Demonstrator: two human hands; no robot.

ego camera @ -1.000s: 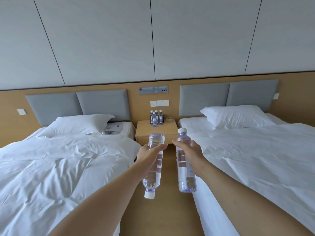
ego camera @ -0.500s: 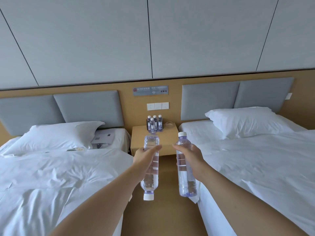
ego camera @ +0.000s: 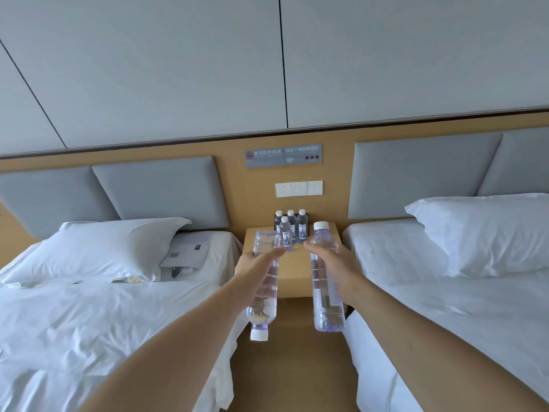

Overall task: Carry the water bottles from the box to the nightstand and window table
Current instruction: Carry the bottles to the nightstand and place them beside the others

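My left hand (ego camera: 252,267) grips a clear water bottle (ego camera: 264,304) upside down, its white cap pointing at the floor. My right hand (ego camera: 335,263) holds a second clear water bottle (ego camera: 325,298) upright, cap on top. Both bottles hang in the aisle just in front of the wooden nightstand (ego camera: 297,272). Several small bottles (ego camera: 291,228) stand in a cluster at the back of the nightstand, against the wall. No box is in view.
A bed with white linen (ego camera: 104,316) lies to the left and another (ego camera: 460,307) to the right, leaving a narrow wooden-floored aisle (ego camera: 291,376) between them. A leaflet (ego camera: 187,252) rests by the left pillow. Wall sockets (ego camera: 298,188) sit above the nightstand.
The nightstand and headboards have grown larger and nearer as I moved forward along the aisle. Both hands keep the same hold on their bottles.
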